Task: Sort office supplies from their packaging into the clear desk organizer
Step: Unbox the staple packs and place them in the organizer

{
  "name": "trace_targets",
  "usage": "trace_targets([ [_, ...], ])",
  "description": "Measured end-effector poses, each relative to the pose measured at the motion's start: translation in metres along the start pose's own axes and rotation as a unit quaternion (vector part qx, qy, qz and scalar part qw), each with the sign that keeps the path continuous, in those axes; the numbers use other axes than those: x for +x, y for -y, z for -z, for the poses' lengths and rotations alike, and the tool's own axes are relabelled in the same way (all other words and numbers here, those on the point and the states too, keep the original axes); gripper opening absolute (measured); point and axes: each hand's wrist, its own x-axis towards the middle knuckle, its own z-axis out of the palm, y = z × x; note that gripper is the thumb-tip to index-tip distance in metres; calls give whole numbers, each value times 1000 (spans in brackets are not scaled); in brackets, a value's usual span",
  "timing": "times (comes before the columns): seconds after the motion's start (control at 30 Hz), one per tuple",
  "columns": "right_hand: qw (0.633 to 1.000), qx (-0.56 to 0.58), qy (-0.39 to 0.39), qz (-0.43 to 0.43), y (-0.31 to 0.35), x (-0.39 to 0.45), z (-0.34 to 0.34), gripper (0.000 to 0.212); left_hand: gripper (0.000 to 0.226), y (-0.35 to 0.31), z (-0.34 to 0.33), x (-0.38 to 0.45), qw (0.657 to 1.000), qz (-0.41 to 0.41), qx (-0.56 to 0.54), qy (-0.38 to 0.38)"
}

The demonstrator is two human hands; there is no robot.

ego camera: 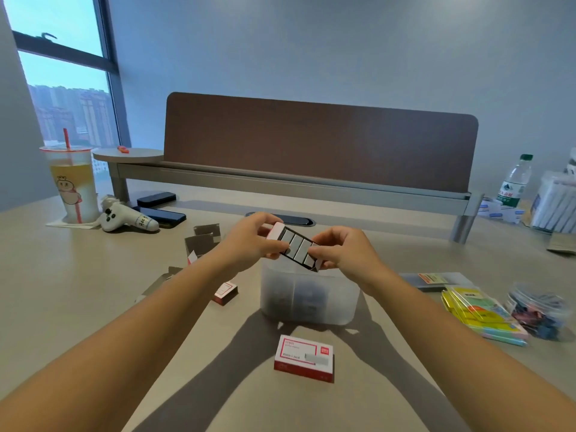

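Observation:
Above the clear desk organizer (pixel 307 307) both hands hold one small staple box (pixel 294 244): a black inner tray with several silvery staple rows, slid partly out of its white and red sleeve. My left hand (pixel 254 238) grips the sleeve end. My right hand (pixel 341 249) pinches the tray's lower right end. Dark items show faintly through the organizer's frosted compartments. A closed red and white box (pixel 304 358) lies in front of the organizer, and a smaller one (pixel 225 293) lies to its left.
Torn grey packaging pieces (pixel 202 240) lie at the left. Sticky-note packs (pixel 481 313) and a bag of binder clips (pixel 539 311) sit at the right. A drink cup (pixel 73 182), plush toy (pixel 124 218), phones (pixel 160 210) and a water bottle (pixel 516 182) stand farther back.

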Motion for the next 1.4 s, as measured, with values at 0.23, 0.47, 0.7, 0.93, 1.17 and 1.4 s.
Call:
trace_targets([
  [0.23,992,-123,8,-2,-9,24,0,19,44,7,-7,31,999,-21,41,6],
  [0.47,989,-145,32,11,-15,31,7,6,44,8,-11,46,997,-31,65,31],
  [0.7,988,-148,38,11,-18,36,12,6,44,5,-12,48,996,-45,58,58],
  [0.93,989,-141,36,21,-21,38,14,9,37,5,-17,53,996,-60,62,33],
  [1.17,992,-124,16,29,-20,37,19,12,29,4,-22,56,995,-77,59,17],
  [1.4,992,-122,35,21,-23,38,19,13,28,4,-20,57,994,-90,53,7],
])
